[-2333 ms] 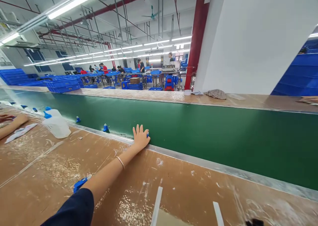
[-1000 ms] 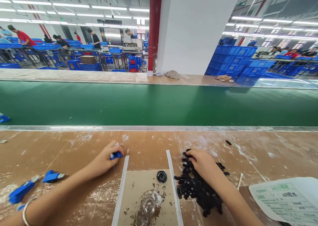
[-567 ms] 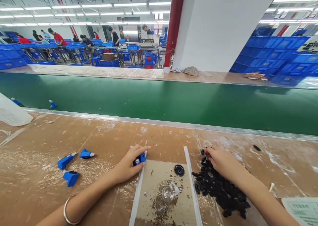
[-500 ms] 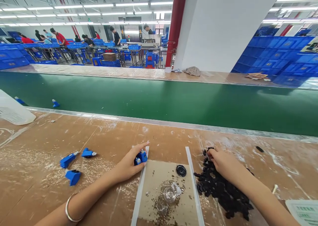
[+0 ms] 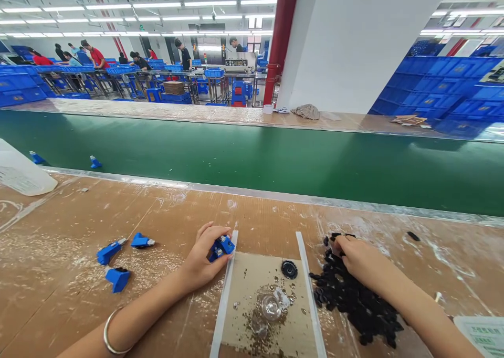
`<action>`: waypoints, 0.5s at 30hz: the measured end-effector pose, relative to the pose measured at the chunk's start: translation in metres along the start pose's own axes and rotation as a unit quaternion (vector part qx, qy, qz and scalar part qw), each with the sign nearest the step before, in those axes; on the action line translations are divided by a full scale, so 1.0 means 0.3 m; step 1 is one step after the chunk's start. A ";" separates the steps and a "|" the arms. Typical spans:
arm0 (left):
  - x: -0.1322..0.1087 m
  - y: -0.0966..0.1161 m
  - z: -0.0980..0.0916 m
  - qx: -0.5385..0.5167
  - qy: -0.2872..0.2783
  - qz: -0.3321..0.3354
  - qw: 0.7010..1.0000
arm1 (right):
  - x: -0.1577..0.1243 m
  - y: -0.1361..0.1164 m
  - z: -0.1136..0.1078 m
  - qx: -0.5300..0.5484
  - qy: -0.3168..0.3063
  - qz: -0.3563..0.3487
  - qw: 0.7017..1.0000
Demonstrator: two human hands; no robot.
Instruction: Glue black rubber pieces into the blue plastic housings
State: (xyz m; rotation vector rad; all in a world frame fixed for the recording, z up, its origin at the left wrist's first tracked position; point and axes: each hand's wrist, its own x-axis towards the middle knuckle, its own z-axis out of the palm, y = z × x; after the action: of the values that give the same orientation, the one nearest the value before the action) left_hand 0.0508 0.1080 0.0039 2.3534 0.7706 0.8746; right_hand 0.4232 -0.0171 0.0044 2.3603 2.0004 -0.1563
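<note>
My left hand (image 5: 202, 261) is closed around a small blue plastic part (image 5: 221, 246), held at the left white strip (image 5: 225, 295) of a tan mat (image 5: 271, 321). My right hand (image 5: 360, 261) rests with curled fingers on a heap of small black pieces (image 5: 354, 305) to the right of the mat; what its fingertips hold is hidden. On the mat lie a black round cap (image 5: 289, 269) and a clear glassy object (image 5: 271, 308) among dark crumbs.
Three more blue parts (image 5: 114, 258) lie on the brown bench to the left. A green conveyor belt (image 5: 275, 158) runs across behind, carrying blue parts (image 5: 94, 162) at the left. A white plastic jug (image 5: 19, 174) lies far left. A printed sheet (image 5: 482, 334) sits at bottom right. People work at distant tables.
My left hand came back from the belt's edge with a blue part and has brought it to the mat's left strip. My right hand has settled onto the black pieces.
</note>
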 end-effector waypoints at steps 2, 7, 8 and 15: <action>0.002 0.008 -0.004 0.006 0.046 0.034 0.998 | 0.004 0.009 -0.005 0.018 0.004 -0.009 1.000; -0.005 0.046 -0.002 -0.092 0.108 0.042 0.989 | 0.004 0.021 0.009 0.058 0.039 -0.030 0.997; -0.010 0.058 -0.001 -0.125 0.103 0.037 0.986 | 0.001 0.022 0.018 0.062 0.052 -0.033 0.996; -0.026 0.131 0.004 -0.378 0.002 -0.122 0.918 | -0.057 0.026 0.076 0.057 0.101 -0.057 0.992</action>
State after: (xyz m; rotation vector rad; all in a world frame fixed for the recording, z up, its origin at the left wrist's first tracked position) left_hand 0.0595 0.0746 0.0243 1.5380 0.5664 0.8651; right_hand 0.4270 -0.0375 -0.0168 2.4168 2.2789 -0.0357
